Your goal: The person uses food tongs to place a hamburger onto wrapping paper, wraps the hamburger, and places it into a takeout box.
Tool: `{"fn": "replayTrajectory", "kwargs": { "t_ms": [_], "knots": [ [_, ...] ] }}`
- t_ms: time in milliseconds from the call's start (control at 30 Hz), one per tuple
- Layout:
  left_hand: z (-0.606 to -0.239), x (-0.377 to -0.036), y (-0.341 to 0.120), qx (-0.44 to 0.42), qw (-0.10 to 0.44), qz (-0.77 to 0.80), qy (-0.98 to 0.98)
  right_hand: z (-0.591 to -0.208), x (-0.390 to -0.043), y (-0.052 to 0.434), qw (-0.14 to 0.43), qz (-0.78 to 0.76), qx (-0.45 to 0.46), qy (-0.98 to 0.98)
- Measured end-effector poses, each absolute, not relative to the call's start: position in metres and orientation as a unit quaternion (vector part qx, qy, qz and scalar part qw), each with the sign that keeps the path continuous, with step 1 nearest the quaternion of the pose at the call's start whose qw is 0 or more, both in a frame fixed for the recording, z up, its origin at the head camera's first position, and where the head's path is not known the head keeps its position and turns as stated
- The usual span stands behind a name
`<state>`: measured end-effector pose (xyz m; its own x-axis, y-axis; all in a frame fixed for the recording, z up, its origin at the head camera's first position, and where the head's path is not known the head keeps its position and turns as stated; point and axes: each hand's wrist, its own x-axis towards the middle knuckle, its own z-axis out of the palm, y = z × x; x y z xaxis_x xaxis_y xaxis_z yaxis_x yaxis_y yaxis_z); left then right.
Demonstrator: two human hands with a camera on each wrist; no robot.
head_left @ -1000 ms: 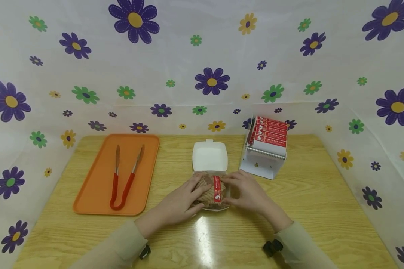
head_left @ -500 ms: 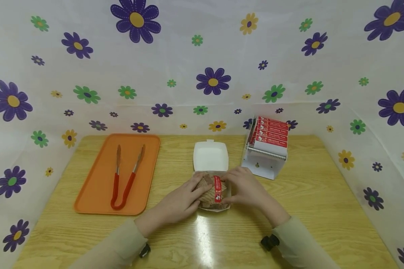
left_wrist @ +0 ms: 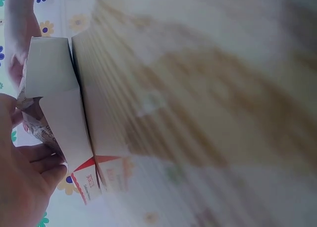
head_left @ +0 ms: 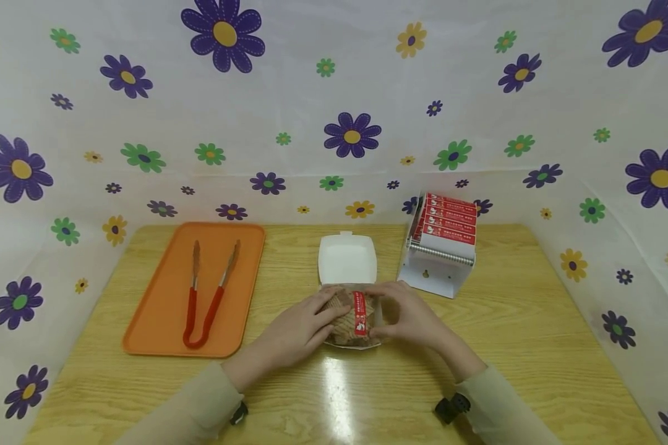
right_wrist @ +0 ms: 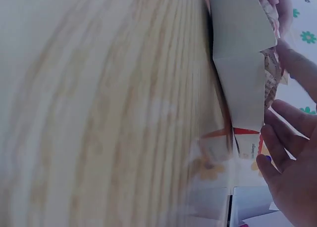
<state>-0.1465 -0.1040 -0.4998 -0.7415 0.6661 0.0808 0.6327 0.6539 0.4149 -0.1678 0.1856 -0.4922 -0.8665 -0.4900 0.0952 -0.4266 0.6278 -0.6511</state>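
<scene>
A white cloth printed with purple, green and yellow flowers (head_left: 351, 133) hangs behind and beside a pale wooden table (head_left: 534, 334). At the near middle of the table sits an open white cardboard clamshell box (head_left: 347, 259), its lid tipped back. In the box's base lies a bundle wrapped in brown printed paper (head_left: 346, 316), sealed with a red strip sticker (head_left: 359, 313) that runs front to back over its top. The sticker carries small white writing and a small figure, too small to read.

The left hand (head_left: 295, 330) lies against the bundle's left side, fingers curled onto the wrapper. The right hand (head_left: 409, 315) cups the right side, fingers bent over the top near the sticker. In the wrist views the fingers of each hand (left_wrist: 29, 182) (right_wrist: 292, 177) touch the wrapper at the box's edge.

Behind and to the right stands a white metal dispenser (head_left: 436, 272) holding a row of the same red labels (head_left: 446, 219); their white text is unreadable. On the left lies a flat orange plastic tray (head_left: 145, 321), and on it metal tongs with red handles (head_left: 203, 296), arms spread apart.
</scene>
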Motion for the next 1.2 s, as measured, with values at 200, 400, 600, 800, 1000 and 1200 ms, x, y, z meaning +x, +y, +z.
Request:
{"fn": "replayTrajectory", "kwargs": {
  "t_ms": [200, 400, 600, 800, 1000, 1200],
  "knots": [
    [-0.501, -0.148, -0.103, 0.359, 0.009, 0.209, 0.91, -0.49, -0.169, 0.185, 0.024, -0.43, -0.226, 0.874],
    [-0.5, -0.149, -0.103, 0.342, 0.018, 0.212, 0.915, -0.494, -0.176, 0.181, 0.019, -0.489, -0.175, 0.854],
    [-0.5, -0.151, -0.105, 0.343, 0.024, 0.208, 0.916, -0.499, -0.187, 0.176, 0.03, -0.513, -0.093, 0.853],
    [-0.502, -0.153, -0.107, 0.35, 0.017, 0.199, 0.915, -0.501, -0.197, 0.172, 0.078, -0.531, -0.052, 0.842],
    [-0.502, -0.152, -0.111, 0.362, 0.014, 0.199, 0.911, -0.499, -0.206, 0.163, 0.119, -0.555, -0.027, 0.823],
    [-0.501, -0.152, -0.115, 0.372, 0.012, 0.205, 0.905, -0.498, -0.212, 0.157, 0.131, -0.552, -0.008, 0.824]
  ]
}}
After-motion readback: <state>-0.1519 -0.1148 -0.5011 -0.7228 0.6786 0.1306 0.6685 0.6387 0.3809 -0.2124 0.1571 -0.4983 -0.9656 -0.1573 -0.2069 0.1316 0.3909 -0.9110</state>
